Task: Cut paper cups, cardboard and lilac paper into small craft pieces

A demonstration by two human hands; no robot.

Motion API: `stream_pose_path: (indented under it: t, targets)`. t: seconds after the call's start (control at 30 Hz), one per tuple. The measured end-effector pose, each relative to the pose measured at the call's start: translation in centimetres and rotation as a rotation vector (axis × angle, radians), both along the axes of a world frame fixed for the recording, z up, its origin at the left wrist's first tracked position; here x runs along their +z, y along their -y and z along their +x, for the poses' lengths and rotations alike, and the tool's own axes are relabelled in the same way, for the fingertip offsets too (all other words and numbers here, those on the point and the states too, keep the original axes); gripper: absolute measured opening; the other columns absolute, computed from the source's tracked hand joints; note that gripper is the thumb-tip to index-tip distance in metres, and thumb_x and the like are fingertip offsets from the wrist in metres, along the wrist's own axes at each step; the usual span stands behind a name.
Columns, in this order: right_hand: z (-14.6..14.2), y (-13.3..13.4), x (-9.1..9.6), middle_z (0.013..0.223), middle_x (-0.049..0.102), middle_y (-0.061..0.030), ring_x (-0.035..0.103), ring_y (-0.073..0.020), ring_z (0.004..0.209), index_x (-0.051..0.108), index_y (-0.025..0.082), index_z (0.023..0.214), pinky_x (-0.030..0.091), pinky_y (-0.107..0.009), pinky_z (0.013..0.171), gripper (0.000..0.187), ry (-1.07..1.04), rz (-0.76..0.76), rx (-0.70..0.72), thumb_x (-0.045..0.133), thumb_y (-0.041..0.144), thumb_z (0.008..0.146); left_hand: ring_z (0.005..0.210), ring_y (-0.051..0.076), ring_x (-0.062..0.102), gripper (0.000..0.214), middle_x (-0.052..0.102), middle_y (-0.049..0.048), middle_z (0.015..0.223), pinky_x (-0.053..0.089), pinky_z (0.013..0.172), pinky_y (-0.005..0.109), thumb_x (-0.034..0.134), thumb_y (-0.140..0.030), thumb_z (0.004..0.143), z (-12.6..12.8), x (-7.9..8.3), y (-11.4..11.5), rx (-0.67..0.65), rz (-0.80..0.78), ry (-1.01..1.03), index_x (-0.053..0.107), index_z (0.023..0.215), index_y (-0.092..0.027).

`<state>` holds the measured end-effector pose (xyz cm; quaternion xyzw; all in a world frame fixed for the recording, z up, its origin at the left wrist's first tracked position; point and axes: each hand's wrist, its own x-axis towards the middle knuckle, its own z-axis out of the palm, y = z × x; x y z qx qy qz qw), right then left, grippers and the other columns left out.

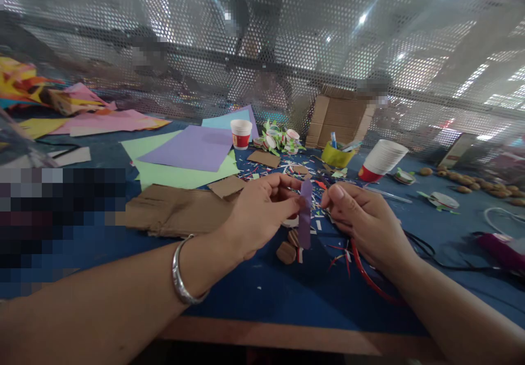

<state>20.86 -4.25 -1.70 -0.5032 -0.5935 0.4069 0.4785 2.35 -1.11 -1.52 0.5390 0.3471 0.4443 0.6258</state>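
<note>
My left hand [262, 209], with a silver bangle at the wrist, pinches a narrow purple paper strip [305, 217] between thumb and fingers. The strip hangs upright above the blue tabletop. Just to its right, my right hand [361, 212] is closed, thumb against curled fingers; a small dark piece shows at its fingertips, and I cannot make out what it is. A red curved band [365, 275] runs below the right hand. Beneath the strip lie small brown cardboard pieces [286, 252], partly hidden. Paper scraps [319, 225] are scattered around them.
Left are cardboard [176, 212], purple paper [188, 149] and green paper [164, 176]. Behind stand a paper cup [240, 134], small paper-cup crafts [283, 138], a yellow holder [337, 155] and stacked cups [382, 160]. Brown round objects [471, 181] and a purple object [498, 250] are right.
</note>
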Motion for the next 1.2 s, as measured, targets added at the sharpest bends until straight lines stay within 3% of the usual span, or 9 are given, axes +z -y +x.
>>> stream_pose_path:
  t: [0.17,0.43,0.53,0.67,0.93,1.07,1.2]
  targets:
    - [0.0,-0.1,0.1,0.056,0.039,0.0072,0.024,-0.0074,0.048,0.064,0.019,0.078,0.017,-0.023,0.041,0.036,0.05,0.022,0.003,0.079,0.052,0.078,0.072,0.015,0.064,0.028,0.066,-0.0006,0.075,0.048,0.068,0.028,0.072,-0.014,0.075,-0.2,-0.3,-0.1,-0.079,0.149,-0.171,0.059,0.1,-0.018]
    - [0.1,-0.2,0.0,0.055,0.038,0.0086,0.022,-0.0061,0.047,0.066,0.019,0.079,0.016,-0.022,0.041,0.025,-0.005,0.027,-0.012,0.08,0.04,0.081,0.074,0.013,0.059,0.03,0.06,-0.0019,0.08,0.048,0.069,0.027,0.073,-0.016,0.077,-0.3,-0.4,-0.1,-0.173,0.214,-0.068,0.051,0.097,-0.02]
    - [0.0,0.0,0.2,0.056,0.041,0.0078,0.027,-0.0063,0.048,0.067,0.019,0.077,0.017,-0.022,0.041,0.024,0.004,0.057,-0.04,0.081,0.038,0.079,0.073,0.014,0.063,0.031,0.06,-0.0015,0.082,0.051,0.066,0.028,0.07,-0.014,0.08,-0.3,-0.1,0.3,-0.189,0.119,-0.088,0.049,0.102,-0.02]
    - [0.0,0.0,0.2,0.059,0.047,0.0064,0.03,-0.0059,0.049,0.067,0.018,0.079,0.019,-0.023,0.042,0.024,-0.005,0.093,-0.07,0.081,0.039,0.08,0.065,0.018,0.068,0.037,0.064,-0.0007,0.084,0.055,0.054,0.031,0.066,-0.013,0.081,-0.5,0.2,0.2,-0.319,-0.079,-0.036,0.045,0.11,-0.022]
    - [0.3,-0.3,0.3,0.061,0.047,0.0051,0.029,-0.0058,0.049,0.065,0.017,0.079,0.016,-0.023,0.041,0.03,0.024,0.113,-0.086,0.076,0.045,0.084,0.074,0.012,0.065,0.036,0.066,-0.0013,0.079,0.052,0.068,0.024,0.074,-0.01,0.076,-1.1,0.1,-1.6,-0.117,0.09,-0.115,0.055,0.106,-0.018]
    - [0.6,-0.4,0.4,0.06,0.043,0.0064,0.028,-0.0063,0.049,0.065,0.018,0.08,0.019,-0.024,0.042,0.028,0.078,0.131,-0.084,0.074,0.044,0.086,0.074,0.011,0.064,0.032,0.065,-0.0011,0.085,0.051,0.069,0.025,0.076,-0.016,0.075,-1.4,0.1,-2.1,0.052,0.145,-0.062,0.057,0.101,-0.016]
    - [0.6,-0.4,0.5,0.063,0.049,0.004,0.037,-0.0085,0.055,0.067,0.018,0.08,0.025,-0.024,0.047,0.025,0.224,0.173,-0.097,0.069,0.04,0.089,0.07,0.009,0.059,0.031,0.06,-0.0029,0.082,0.048,0.064,0.023,0.076,-0.017,0.073,-1.5,0.0,-2.3,0.089,0.191,-0.066,0.055,0.095,-0.016]
